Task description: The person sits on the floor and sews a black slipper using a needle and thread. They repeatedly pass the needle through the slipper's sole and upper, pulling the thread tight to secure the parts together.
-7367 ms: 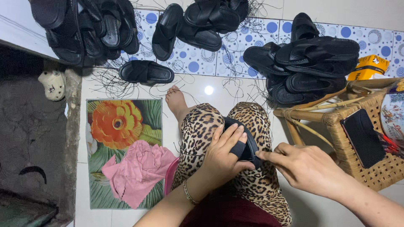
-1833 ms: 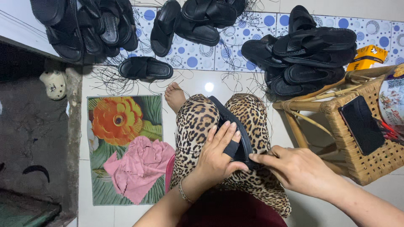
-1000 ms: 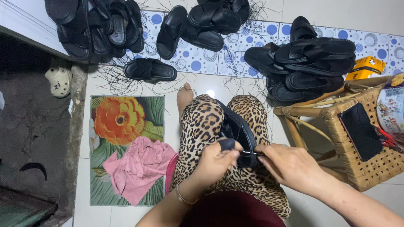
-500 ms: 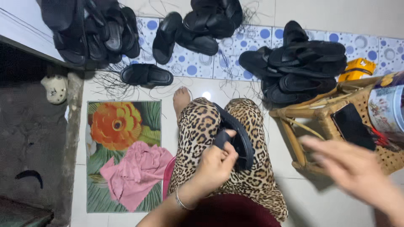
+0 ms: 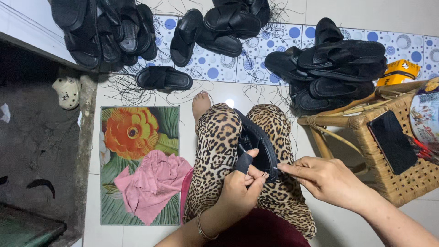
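At the lower centre of the frame the left hand (image 5: 240, 187) grips the near end of a black sandal (image 5: 256, 148) that lies on the lap, thumb and fingers closed round its strap. The right hand (image 5: 327, 178) comes in from the lower right, forefinger and thumb pinched at the sandal's edge. Just right stands a wicker stool (image 5: 366, 137) bearing a dark phone (image 5: 392, 142). Left on the floor, a pink cloth (image 5: 153, 183) lies on a flowered mat (image 5: 137, 137). More black sandals (image 5: 338, 64) are heaped along the top of the frame.
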